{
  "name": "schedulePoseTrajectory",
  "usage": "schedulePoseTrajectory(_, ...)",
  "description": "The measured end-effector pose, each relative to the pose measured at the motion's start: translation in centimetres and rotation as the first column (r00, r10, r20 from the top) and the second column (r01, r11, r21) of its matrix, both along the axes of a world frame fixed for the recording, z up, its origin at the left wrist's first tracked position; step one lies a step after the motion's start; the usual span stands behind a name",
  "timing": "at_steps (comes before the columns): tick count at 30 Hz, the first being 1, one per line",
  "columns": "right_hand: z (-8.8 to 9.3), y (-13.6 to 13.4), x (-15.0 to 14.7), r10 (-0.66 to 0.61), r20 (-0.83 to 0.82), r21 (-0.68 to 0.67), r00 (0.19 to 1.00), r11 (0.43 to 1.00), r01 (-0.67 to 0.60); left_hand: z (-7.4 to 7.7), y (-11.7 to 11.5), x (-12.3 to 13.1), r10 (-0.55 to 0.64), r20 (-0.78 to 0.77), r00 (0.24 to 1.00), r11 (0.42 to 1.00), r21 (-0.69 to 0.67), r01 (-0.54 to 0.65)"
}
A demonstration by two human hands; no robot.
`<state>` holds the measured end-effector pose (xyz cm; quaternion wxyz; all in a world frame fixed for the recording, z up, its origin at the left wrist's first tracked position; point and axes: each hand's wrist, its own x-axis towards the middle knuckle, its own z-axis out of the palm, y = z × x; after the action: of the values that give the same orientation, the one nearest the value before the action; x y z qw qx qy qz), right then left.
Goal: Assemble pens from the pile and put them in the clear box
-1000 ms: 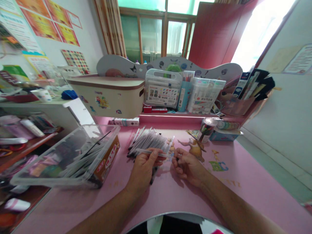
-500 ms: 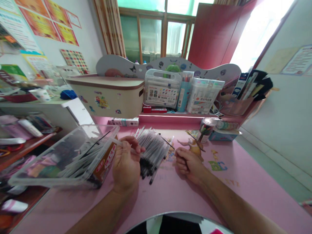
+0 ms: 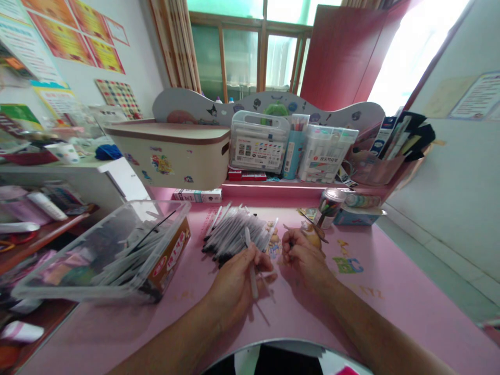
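Note:
My left hand [image 3: 238, 276] is closed in a pinch around a translucent white pen barrel [image 3: 253, 284], which stands nearly upright above the table. Just behind that hand lies a pile of similar pen barrels [image 3: 238, 229], many with black ends. To its right, my right hand [image 3: 304, 258] is closed with the fingertips pressed together. What those fingers pinch is hidden or too thin to make out. The two hands are close but apart, both low over the pink table [image 3: 250, 325].
On the left stands a clear plastic bin [image 3: 84, 294] holding more pen parts. A clear jar [image 3: 331, 205] and a blue box [image 3: 359, 215] sit at the back right. Along the shelf are a lidded cream box [image 3: 175, 161], a marker case [image 3: 260, 143] and a pen holder [image 3: 377, 169].
My left hand has moved right, away from the bin, bringing the pen barrel in front of the pile. The thin black stick seen in my right hand earlier no longer shows clearly.

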<state>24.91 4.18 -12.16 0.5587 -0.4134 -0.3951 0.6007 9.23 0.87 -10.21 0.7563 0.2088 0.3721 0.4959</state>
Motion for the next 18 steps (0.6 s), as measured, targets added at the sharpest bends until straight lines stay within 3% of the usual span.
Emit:
schedulePoseTrajectory(3,0.5,-0.7,0.0,-0.147,0.243,0.264,0.959,0.961,0.081,-0.3,-0.7,0.6,-0.178,0.144,0.973,0.944,-0.254,0.21)
schedulePoseTrajectory(5,0.7,-1.7,-0.2,-0.275,0.386,0.457,0.881,0.886,0.076,-0.6,-1.2,1.1,-0.2,0.169,0.965,0.912,-0.327,0.247)
schedulePoseTrajectory(7,0.6,-2.7,-0.5,-0.277,0.465,0.54,0.841,0.841,-0.021,-0.9,-1.5,1.5,-0.185,0.175,0.967,0.899,-0.367,0.239)
schedulePoseTrajectory(10,0.0,-3.8,-0.9,-0.192,0.563,0.583,0.804,0.782,-0.221,-1.1,-1.5,1.9,-0.113,0.194,0.974,0.906,-0.383,0.182)
schedulePoseTrajectory(14,0.0,-4.0,-1.2,-0.175,0.702,0.611,0.691,0.646,-0.457,-1.5,-1.2,2.2,-0.054,0.282,0.958,0.93,-0.334,0.151)
schedulePoseTrajectory(18,0.6,-3.9,-0.9,-0.13,0.781,0.562,0.611,0.575,-0.595,-1.8,-1.1,2.1,-0.055,0.328,0.943,0.926,-0.337,0.172)
